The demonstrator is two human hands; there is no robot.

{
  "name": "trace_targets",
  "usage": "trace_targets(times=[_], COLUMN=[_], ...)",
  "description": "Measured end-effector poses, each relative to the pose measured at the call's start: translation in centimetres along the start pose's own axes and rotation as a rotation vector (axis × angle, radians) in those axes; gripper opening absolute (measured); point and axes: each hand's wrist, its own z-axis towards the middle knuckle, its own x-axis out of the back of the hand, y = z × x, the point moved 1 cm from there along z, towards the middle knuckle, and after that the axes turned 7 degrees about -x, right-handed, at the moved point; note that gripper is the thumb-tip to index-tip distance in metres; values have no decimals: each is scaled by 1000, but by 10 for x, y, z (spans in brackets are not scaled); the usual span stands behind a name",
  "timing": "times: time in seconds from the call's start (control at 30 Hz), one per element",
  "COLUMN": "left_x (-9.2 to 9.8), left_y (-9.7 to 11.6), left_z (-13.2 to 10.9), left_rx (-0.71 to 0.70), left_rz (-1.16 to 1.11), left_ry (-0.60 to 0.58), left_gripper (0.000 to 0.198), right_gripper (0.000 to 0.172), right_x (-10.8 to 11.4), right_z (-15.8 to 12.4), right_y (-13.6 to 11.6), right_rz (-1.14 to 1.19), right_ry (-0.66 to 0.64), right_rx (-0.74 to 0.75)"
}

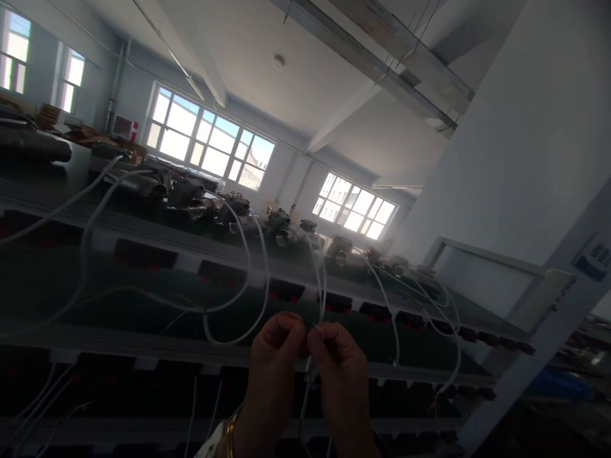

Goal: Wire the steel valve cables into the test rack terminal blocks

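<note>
At six o'clock the left hand (274, 356) and right hand (337, 359) meet fingertip to fingertip, both pinching the fine end of a thin white cable (321, 286) (seemingly to steady it) that hangs from grey metal units (286, 232) at twelve.

Holding left hand (274, 362) and right hand (340, 369) up ahead, low centre of view, backs toward camera. Side by side, nearly touching at the fingertips. Curling fingers of left inward, thumb pinched against forefinger; same pinch on right, tips turned toward left. Both closed tight, knuckles uppermost. With forearms rising from bottom edge, left wrist partly in shadow, right wrist cropped by frame.
</note>
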Motion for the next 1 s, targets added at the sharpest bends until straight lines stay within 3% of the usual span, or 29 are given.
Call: trace_targets(times=[0.1, 0.27, 0.4, 0.6, 0.7, 0.8, 1.0], left_x=[0, -4, -3, 11, 17, 18, 20], left_y=[3, -3, -13, -19, -18, -15, -14], left_z=[1, 2, 13, 42, 49, 50, 51], left_rx=[-29, 132, 19, -258, -267, -233, -227], left_rz=[18, -177, -146, 0, -11, -41, -53], left_ry=[-4, 119, 161, -6, -31, -57, -70], left_gripper=[19, 19, 19, 47, 55, 47, 54], right_gripper=[18, 14, 7, 5, 4, 4, 4], right_x=[1, 0, -8, -22, -23, -26, -30], right_z=[-1, 7, 22, 34, 34, 34, 32], right_y=[-2, 1, 1, 0, 2, 4, 4], right_rz=[-76, -396, -433, -449, -484, -533, -483], right_ry=[-13, 107, 189, 164, 222, 276, 224], right_rx=[18, 224, 388, 390, 431, 517, 618])
